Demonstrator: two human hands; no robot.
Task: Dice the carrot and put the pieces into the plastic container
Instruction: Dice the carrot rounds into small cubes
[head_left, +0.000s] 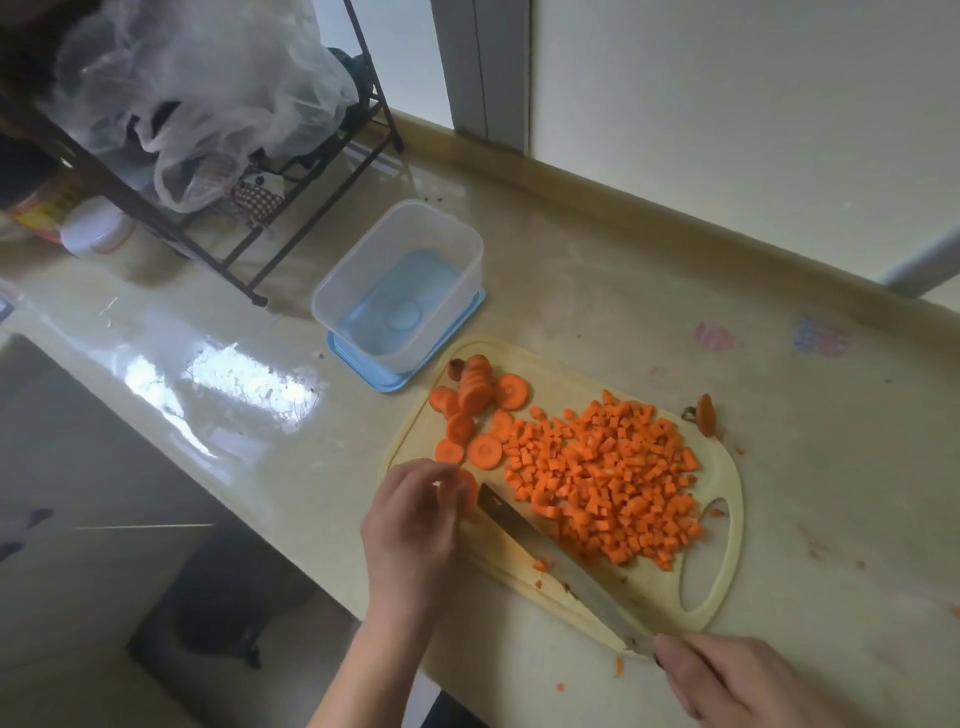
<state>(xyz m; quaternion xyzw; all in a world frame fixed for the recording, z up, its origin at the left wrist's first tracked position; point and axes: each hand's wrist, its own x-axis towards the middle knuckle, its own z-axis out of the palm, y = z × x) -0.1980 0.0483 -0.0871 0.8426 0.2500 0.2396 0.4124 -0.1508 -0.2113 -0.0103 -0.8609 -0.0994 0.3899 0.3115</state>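
No readable brand or text anywhere: the jar (39, 208) under the rack (218, 208) at far left has a red/yellow label, too blurred to read, and the pink and purple marks (821, 335) on the worktop (597, 270) aren't legible as writing. Cutting board (727, 561) sits on the worktop, handle hole toward the right. Diced carrot pile (608, 483) covers the board's middle and right; uncut carrot slices (475, 410) lie in a cluster at its far left corner, some stacked and leaning. Carrot end piece (705, 413) lies off the board just past its far edge. A few stray bits are on the worktop near the right hand. Plastic container (400, 286) stands on its blue lid (363, 366) just beyond the board, touching or nearly so; no carrot in it. Left hand (410, 525) is at the board's near left edge, fingers curled round a few slices held on edge, partly hiding them. Right hand (727, 680) grips the knife (561, 564) handle, which is fully covered by the fingers; hand is cut off by the frame's bottom edge. Blade lies diagonally across the board, tip just beside the held slices. Plastic bags (197, 78) on the rack hide its contents.
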